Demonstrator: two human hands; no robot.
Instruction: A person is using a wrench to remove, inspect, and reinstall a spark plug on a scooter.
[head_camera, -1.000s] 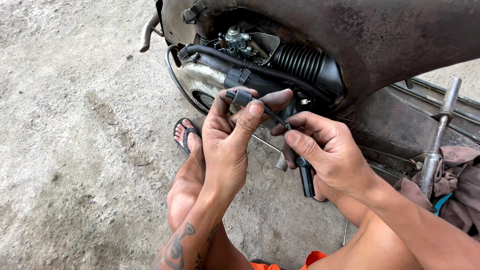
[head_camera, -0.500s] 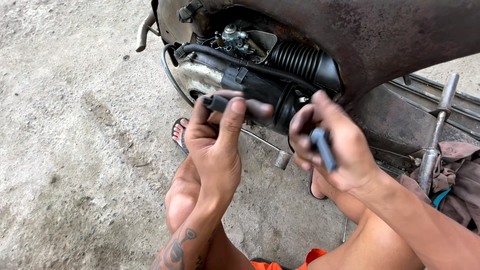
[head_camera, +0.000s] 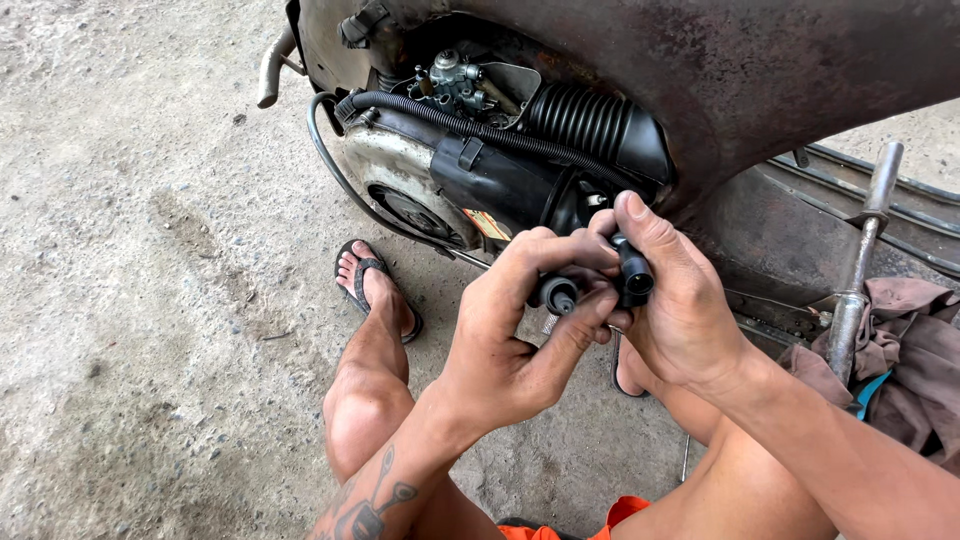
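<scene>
Left hand (head_camera: 510, 340) pinched on a small black rubber cap (head_camera: 557, 293); right hand (head_camera: 680, 310) closed round a black cylindrical boot (head_camera: 634, 272), both held just before the scooter engine (head_camera: 500, 170). Best kept coaxial, open ends faced squarely, grip kept near the mouths, cable unkinked

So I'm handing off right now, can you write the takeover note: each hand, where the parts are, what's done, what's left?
Left hand: fingers pinch a small black cap.
Right hand: gripping a black tube piece, open end facing the camera.
Both parts are held close together in front of the scooter engine, just below the ribbed hose.
Done: both parts are in hand and off the engine.
Left: they are not joined or fitted to anything yet.
Nearby: metal bar and rags to the right.
</scene>
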